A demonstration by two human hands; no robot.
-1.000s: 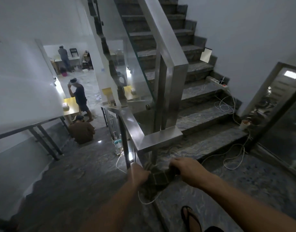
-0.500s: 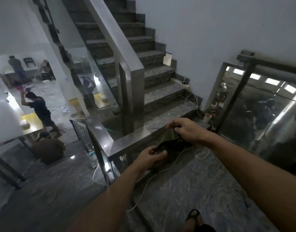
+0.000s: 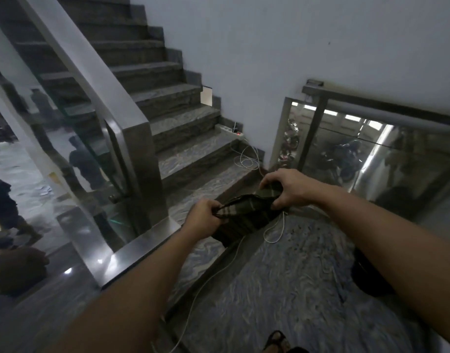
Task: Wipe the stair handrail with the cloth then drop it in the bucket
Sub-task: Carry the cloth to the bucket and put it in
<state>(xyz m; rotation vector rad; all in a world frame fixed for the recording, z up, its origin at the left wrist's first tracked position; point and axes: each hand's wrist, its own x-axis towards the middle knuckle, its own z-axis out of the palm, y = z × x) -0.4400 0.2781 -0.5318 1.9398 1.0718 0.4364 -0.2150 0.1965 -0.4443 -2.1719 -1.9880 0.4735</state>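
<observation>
A dark striped cloth (image 3: 244,215) hangs bunched between both my hands above the landing. My left hand (image 3: 204,220) grips its left end and my right hand (image 3: 287,187) grips its right end. The steel stair handrail (image 3: 91,72) runs up to the left beside glass panels, and its flat lower section (image 3: 142,247) bends along the landing edge, left of my hands and apart from the cloth. A dark round object (image 3: 369,276), partly hidden under my right forearm, may be the bucket.
Marble stairs (image 3: 183,128) rise ahead with a power strip (image 3: 229,131) and white cables (image 3: 246,159) trailing over the landing floor. A glass railing (image 3: 358,154) stands at the right. People stand below at the left (image 3: 5,207). My sandalled foot (image 3: 277,341) shows at the bottom.
My hands lifted the cloth from low by the rail's corner and carried it to the right, away from the rail. My view swung right toward the wall and glass railing.
</observation>
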